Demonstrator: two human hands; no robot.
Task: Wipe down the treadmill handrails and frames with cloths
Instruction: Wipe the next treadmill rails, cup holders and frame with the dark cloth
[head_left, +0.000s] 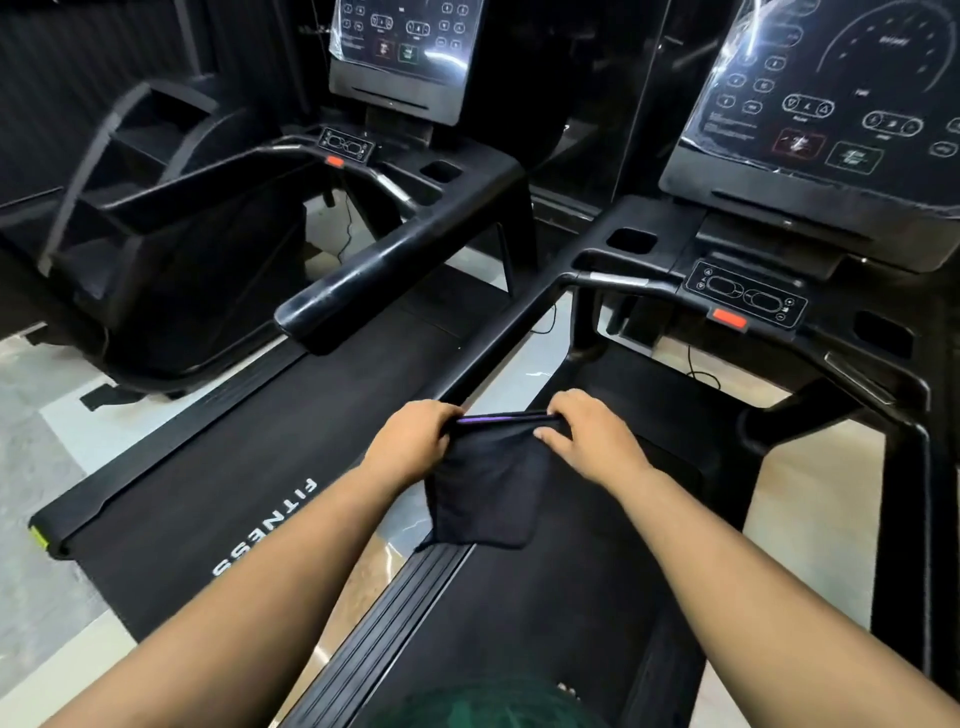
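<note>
both hands, left hand and right hand, pinch a dark folded cloth over the long black handrail; next, slide along it.

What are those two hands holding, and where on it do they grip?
Both hands hold one dark cloth by its top edge: the left hand grips the left end, the right hand pinches the right end. The rest hangs down between them.
</note>
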